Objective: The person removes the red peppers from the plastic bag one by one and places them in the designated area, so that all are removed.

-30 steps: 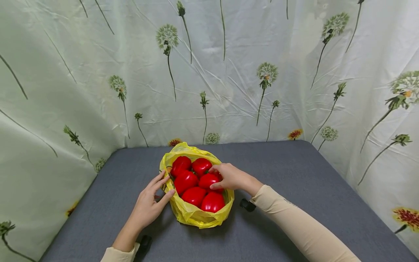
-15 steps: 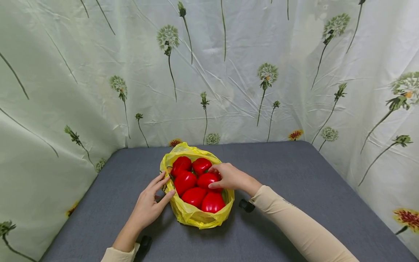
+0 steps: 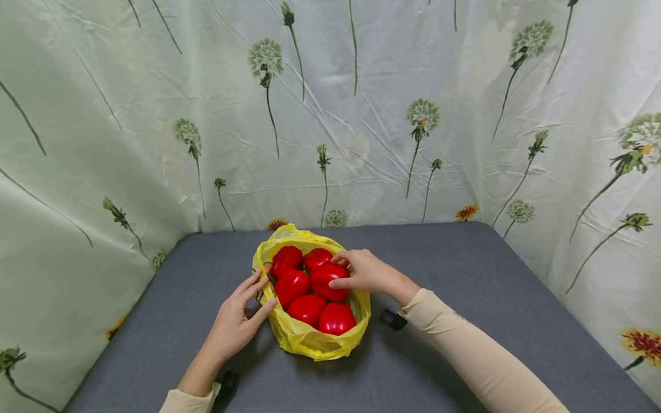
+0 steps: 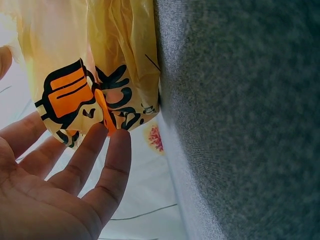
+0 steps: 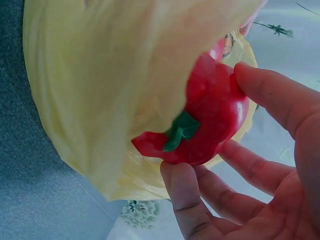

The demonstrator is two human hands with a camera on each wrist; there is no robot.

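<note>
A yellow plastic bag [image 3: 315, 344] with its mouth spread open holds several shiny red bell peppers [image 3: 292, 288]. My right hand [image 3: 370, 273] grips one red bell pepper [image 5: 220, 112] at the bag's right side, thumb on one side and fingers on the other; its green stem [image 5: 182, 131] shows in the right wrist view. That pepper sits a little higher than the others. My left hand [image 3: 234, 326] rests against the bag's left side with its fingers extended. In the left wrist view, those fingertips touch the bag's black and orange print [image 4: 70, 92].
The bag stands on a grey cloth-covered table [image 3: 434, 252]. Behind and beside it hangs a pale curtain [image 3: 372, 143] printed with dandelions. Small black devices [image 3: 393, 319] are worn at the wrists.
The right hand has lifted the gripped bell pepper slightly, and more of that pepper shows. The left hand and the bag stay in place.
</note>
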